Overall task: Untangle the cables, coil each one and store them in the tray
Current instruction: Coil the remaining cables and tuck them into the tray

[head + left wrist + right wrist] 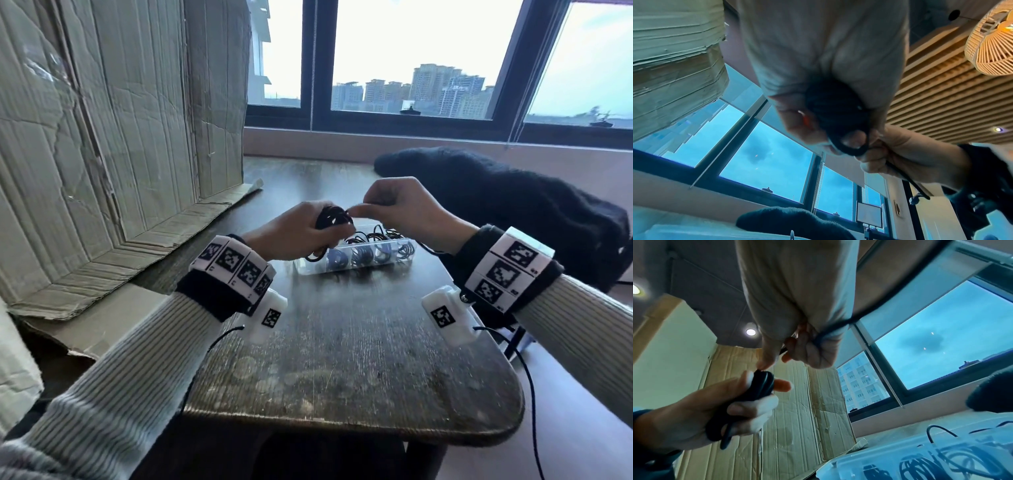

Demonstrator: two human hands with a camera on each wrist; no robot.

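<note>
head view looking down over table [342, 342], wrist views close, angled upward, all sharing the window [411, 51]

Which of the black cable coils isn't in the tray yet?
The coil gripped in the left hand, held above the clear tray; the right hand pinches its loose end. The other coils lie inside the tray.

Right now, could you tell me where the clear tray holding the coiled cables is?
In the head view the clear tray sits on the dark wooden table, just beyond and below both raised hands, with the dark fuzzy garment to its right.
</note>
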